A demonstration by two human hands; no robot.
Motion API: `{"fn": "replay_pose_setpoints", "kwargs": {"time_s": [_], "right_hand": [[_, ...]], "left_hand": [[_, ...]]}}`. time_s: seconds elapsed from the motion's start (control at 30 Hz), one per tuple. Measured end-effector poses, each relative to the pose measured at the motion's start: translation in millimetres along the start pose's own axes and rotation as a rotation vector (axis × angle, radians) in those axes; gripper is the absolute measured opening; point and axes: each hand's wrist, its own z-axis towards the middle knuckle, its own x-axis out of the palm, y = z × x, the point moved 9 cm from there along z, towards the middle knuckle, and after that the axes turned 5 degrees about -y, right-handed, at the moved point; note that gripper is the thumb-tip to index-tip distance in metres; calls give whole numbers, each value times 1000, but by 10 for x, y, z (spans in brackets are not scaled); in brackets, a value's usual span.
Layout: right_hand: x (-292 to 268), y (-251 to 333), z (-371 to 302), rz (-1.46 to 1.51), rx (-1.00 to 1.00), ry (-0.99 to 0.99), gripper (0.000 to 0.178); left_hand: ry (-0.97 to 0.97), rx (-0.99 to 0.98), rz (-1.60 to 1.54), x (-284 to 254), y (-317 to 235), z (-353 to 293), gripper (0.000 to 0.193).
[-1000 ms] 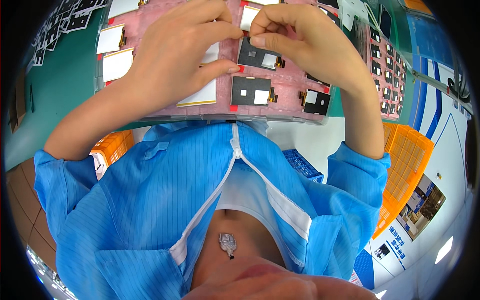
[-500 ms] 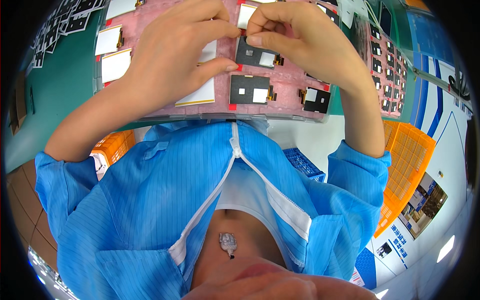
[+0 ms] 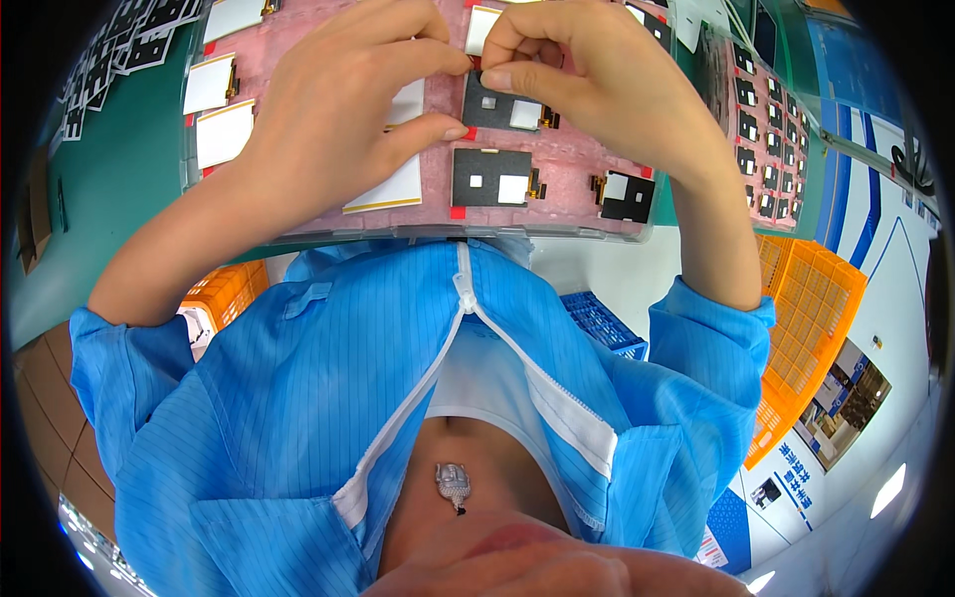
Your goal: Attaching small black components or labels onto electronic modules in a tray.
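Both my hands are over a pink tray (image 3: 328, 221) that holds several small flat panels. My left hand (image 3: 363, 95) reaches over some white panels, its thumb and index finger apart at the left edge of a panel with a black cover (image 3: 487, 117). My right hand (image 3: 582, 75) is closed in a pinch at the upper left corner of that panel; what lies between its fingertips is too small to make out. Small red tabs show beside the panel. Just below it lies another black-covered panel (image 3: 492, 191) with two white windows and a short connector strip.
White panels (image 3: 225, 131) line the tray's left side. Black cut-out sheets (image 3: 149, 45) are piled on the green table (image 3: 109, 194) at far left. To the right stands another pink tray (image 3: 768, 159) of black-and-white pieces. Orange crates (image 3: 811, 328) and a blue basket (image 3: 602, 323) stand below.
My right fingertips have shifted slightly left along the panel's upper edge. The whole tray appears a little further left in view. My left hand keeps almost the same pose.
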Motion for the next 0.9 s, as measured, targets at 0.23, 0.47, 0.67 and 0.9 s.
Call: {"fn": "replay_pose_setpoints", "kwargs": {"time_s": [0.23,0.47,0.67,0.9], "right_hand": [[-146,444,-223,-104,-640,-311,9],[94,-10,-142,-163,-141,-172,10],[32,143,-207,-349,-206,-380,17],[79,99,-247,-439,-102,-395,16]], "left_hand": [[-33,33,-7,-20,-21,12,41],[-60,9,-8,-20,-17,-5,42],[-139,-35,9,-77,-29,13,35],[-171,-10,-12,-92,31,-11,19]]}}
